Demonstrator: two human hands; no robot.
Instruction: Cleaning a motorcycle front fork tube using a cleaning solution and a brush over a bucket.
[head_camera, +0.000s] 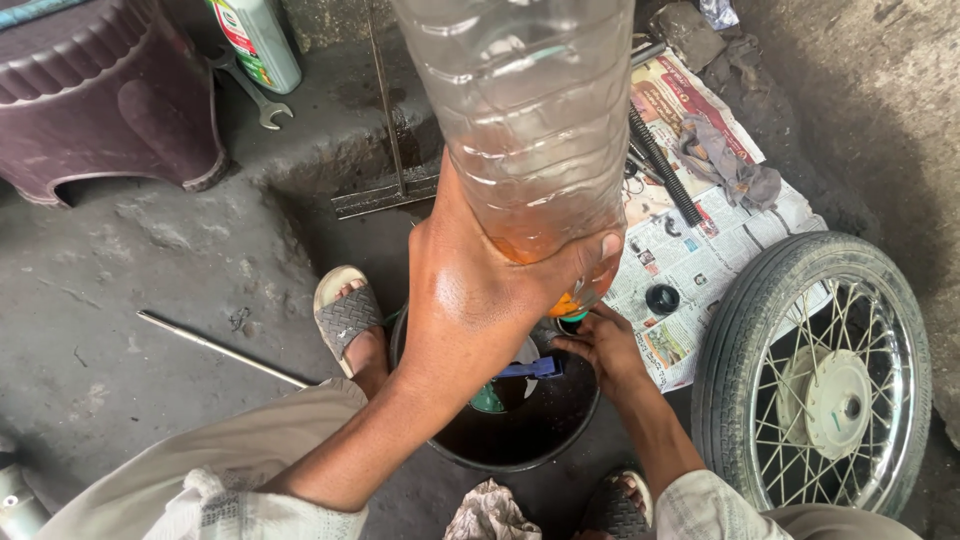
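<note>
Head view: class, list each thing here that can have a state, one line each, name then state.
plastic bottle: upended, part-full of amber liquid
left hand: gripping the bottle
right hand: at the bottle's mouth, over the basin
black basin: on the ground, dark inside
spoked wheel: off, lying by the newspaper
spanner: lying on the ledge

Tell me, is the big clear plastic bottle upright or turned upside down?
Upside down. The bottle has its neck pointing down over the black basin, amber liquid gathered at that low end, held by the left hand.
</note>
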